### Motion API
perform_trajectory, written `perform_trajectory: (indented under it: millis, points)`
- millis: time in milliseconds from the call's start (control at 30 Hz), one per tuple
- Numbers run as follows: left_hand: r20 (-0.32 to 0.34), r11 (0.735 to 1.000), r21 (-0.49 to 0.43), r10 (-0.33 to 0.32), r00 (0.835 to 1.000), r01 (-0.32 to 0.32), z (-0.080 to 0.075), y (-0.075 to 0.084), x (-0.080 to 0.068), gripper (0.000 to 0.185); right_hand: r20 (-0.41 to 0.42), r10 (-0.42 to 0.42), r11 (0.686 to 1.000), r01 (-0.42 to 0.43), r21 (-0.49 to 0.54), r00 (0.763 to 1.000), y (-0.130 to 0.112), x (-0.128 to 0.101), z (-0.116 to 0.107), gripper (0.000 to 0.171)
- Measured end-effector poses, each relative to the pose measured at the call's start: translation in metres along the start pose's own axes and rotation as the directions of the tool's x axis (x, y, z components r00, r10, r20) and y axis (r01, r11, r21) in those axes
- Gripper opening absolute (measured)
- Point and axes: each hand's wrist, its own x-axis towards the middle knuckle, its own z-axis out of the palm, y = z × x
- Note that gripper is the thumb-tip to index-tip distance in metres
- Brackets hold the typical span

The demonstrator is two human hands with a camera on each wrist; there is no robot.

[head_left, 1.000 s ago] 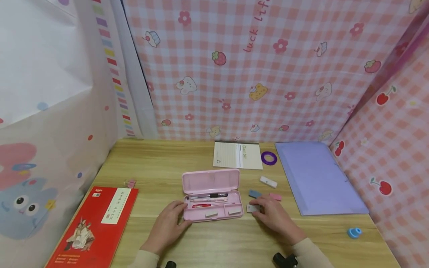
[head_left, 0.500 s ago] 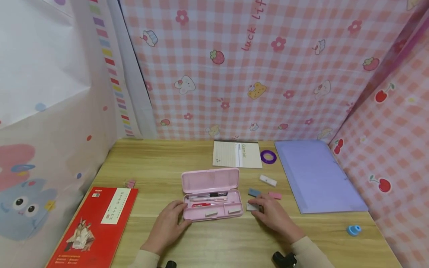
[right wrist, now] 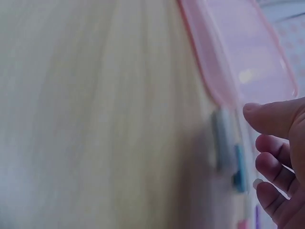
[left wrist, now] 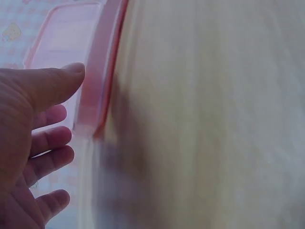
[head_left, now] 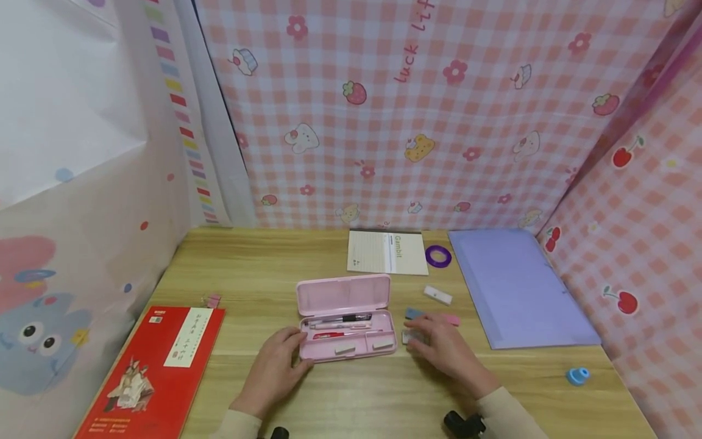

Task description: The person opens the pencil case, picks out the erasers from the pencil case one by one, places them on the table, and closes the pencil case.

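Note:
An open pink pencil case [head_left: 343, 297] lies on the table. Inside are a black-gripped pen [head_left: 358, 317], a red pen [head_left: 329, 335] and two small whitish blocks like erasers [head_left: 345, 349]. My left hand [head_left: 272, 369] rests at the case's left end, fingers loosely spread, thumb by the front corner. My right hand [head_left: 451, 350] hovers over a grey eraser [head_left: 411, 337] right of the case. In the right wrist view its loosely bent fingers stand apart from that grey eraser [right wrist: 221, 140]. A blue eraser [head_left: 414, 313] and a pink one [head_left: 453, 319] are partly hidden behind this hand.
A white eraser [head_left: 438, 295], purple tape roll [head_left: 439, 256] and notepad [head_left: 373, 252] lie behind. To the right are a lilac folder [head_left: 521, 292] and a small blue knobbed object [head_left: 577, 376]. A red book [head_left: 148, 372] and pink binder clip [head_left: 212, 300] lie left.
My right hand has lifted slightly off the grey eraser and now covers more of the blue one. The left hand stays at the case; the head view has shifted slightly.

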Motion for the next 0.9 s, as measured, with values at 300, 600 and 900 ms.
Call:
perform_trajectory:
  millis: [300, 600, 900]
  points:
    - [-0.011, 0.991, -0.032, 0.133, 0.991, -0.134, -0.002, 0.002, 0.01, 0.049, 0.037, -0.198, 0.98, 0.198, -0.011, 0.98, -0.051, 0.023, 0.016, 0.024]
    - [0.045, 0.975, -0.02, 0.22, 0.974, -0.22, 0.006, -0.002, 0.017, 0.048, 0.177, -0.273, 0.957, 0.285, -0.048, 0.946, -0.074, 0.04, 0.043, 0.021]
    - [0.024, 0.974, -0.035, 0.226, 0.974, -0.225, 0.01, 0.001, 0.018, 0.045, 0.213, -0.311, 0.942, 0.33, -0.058, 0.926, -0.077, 0.048, 0.051, 0.014]
